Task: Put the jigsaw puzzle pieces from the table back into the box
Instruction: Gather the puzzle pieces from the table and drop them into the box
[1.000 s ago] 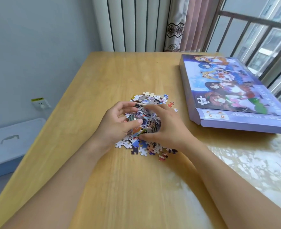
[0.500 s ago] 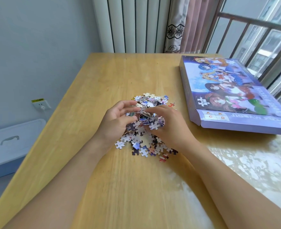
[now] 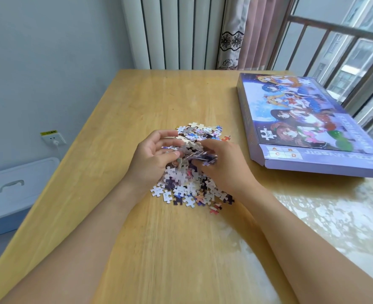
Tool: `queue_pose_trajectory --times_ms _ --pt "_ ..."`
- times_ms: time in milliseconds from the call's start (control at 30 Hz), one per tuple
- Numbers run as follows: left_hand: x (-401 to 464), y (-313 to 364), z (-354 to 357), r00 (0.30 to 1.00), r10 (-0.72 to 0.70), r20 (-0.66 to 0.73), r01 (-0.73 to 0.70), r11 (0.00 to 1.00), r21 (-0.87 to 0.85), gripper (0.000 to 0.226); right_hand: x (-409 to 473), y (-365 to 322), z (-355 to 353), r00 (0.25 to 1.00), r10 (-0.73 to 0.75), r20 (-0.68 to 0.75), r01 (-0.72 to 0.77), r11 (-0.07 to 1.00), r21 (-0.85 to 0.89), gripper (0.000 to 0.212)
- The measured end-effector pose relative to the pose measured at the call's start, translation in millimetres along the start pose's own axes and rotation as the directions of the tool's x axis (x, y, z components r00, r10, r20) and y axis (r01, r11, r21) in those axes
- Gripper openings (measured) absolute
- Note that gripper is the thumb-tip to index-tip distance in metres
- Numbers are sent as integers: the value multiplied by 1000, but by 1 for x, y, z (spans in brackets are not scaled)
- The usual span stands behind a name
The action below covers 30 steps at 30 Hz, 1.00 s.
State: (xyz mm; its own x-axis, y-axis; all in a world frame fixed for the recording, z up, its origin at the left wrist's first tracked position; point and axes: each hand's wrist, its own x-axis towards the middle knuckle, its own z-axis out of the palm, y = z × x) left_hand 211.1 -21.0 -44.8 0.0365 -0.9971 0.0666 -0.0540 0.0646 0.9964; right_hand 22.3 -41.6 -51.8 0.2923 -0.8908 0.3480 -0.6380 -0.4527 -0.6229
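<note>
A pile of small jigsaw puzzle pieces point(image 3: 187, 189) lies in the middle of the wooden table point(image 3: 150, 249). My left hand point(image 3: 152, 159) and my right hand point(image 3: 223, 165) face each other over the pile, fingers curled, holding a bunch of pieces point(image 3: 192, 150) between them just above the rest. More loose pieces show beyond the hands. The purple puzzle box point(image 3: 302, 123), with a cartoon picture on top, lies shut at the right side of the table, well apart from both hands.
A white radiator and a pink curtain stand behind the table's far edge. Window railings run along the right. On the floor at the left sits a white and blue storage bin point(image 3: 12, 191) under a wall socket point(image 3: 53, 138).
Both hands have risen a little from the pile with a bunch of pieces gathered between them; some pieces have dropped back and now lie uncovered beneath.
</note>
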Motion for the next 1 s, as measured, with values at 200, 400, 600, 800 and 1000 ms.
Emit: queue_pose_trajectory --times_ms 200,400,600,800,1000 --pt "1 -8 2 998 37 45 -41 995 91 31 -1 0 -1 998 63 4 -63 996 66 30" --pt "2 -8 6 995 79 53 -85 990 112 25 2 0 2 999 39 30 -40 999 35 36" --pt "6 -10 4 987 115 -115 -108 992 58 21 2 2 -2 999 38 -37 -33 991 130 22" --pt "11 -19 -2 969 181 -167 -159 977 140 14 2 -1 -17 981 192 -31 -156 871 465 14" --pt "5 -18 1 948 275 -163 -225 937 267 16 -8 -11 -22 960 276 38 -244 767 594 17"
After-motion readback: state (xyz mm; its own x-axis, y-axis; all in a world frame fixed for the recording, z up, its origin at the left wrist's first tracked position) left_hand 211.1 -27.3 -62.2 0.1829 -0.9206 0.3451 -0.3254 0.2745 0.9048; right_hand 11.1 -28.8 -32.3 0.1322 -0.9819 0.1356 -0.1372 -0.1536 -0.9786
